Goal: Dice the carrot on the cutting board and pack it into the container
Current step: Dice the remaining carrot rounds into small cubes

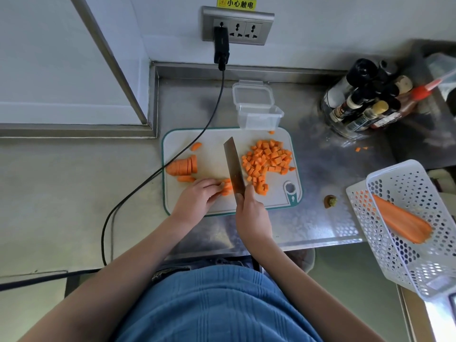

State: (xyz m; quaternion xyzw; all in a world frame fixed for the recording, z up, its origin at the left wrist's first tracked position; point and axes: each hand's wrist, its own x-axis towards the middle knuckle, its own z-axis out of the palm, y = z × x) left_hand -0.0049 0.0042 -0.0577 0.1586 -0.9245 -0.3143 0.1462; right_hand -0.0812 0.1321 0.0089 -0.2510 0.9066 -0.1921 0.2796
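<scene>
The left hand (197, 193) pinches carrot strips (227, 187) near the front edge of the cutting board (212, 156), and the right hand (249, 208) grips the knife (234, 166) right beside them. Carrot cubes (267, 161) fill the board's right side up to its edge, slices (183, 166) sit at the left edge, and bare board lies between. The open container (259, 114) touches the back edge, and a yellow sign (236, 3) reads "小心触电".
</scene>
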